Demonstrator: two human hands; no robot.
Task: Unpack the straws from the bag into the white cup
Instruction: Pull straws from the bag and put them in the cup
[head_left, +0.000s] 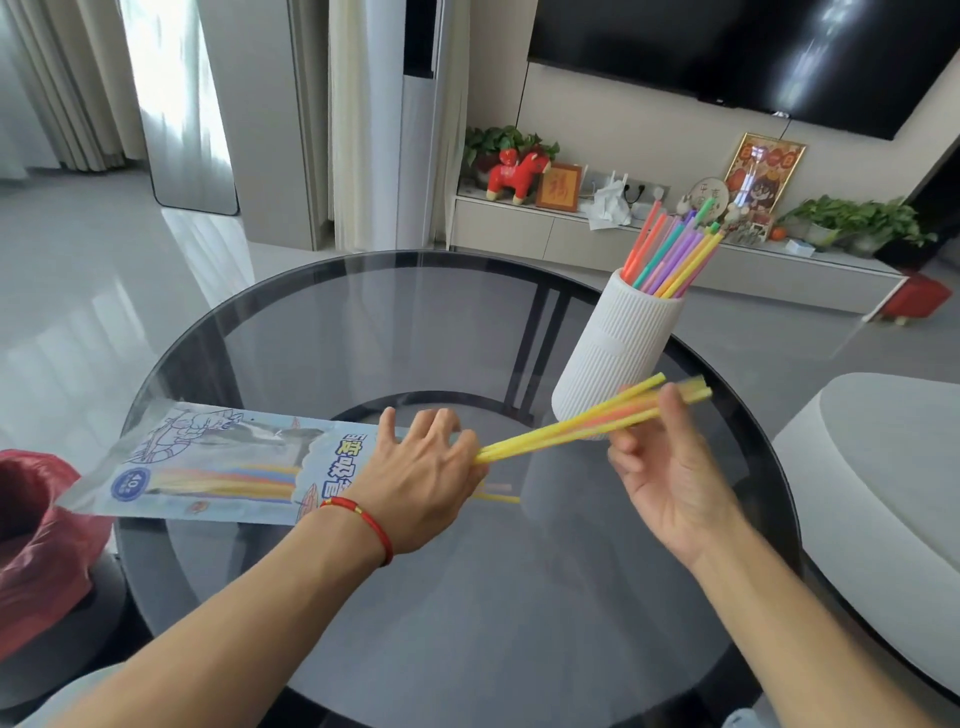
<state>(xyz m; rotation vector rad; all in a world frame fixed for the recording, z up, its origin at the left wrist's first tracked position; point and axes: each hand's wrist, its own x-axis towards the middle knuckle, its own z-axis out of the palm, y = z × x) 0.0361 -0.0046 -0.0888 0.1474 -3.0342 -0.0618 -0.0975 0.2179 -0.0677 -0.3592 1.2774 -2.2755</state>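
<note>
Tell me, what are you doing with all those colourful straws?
A person is moving straws out of a bag into a white cup. The right hand holds a small bunch of yellow and orange straws, and the left hand rests on the bag's mouth. Many straws already stand in the cup; some remain inside the bag.

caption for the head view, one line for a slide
Both hands, left and right, draw yellow straws from the bag beside a white cup on the glass table.

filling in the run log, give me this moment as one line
step: moving straws to cup | left hand: on bag mouth | right hand: holds yellow-orange straws | white cup: part filled, upright | bag: straws left inside
</note>
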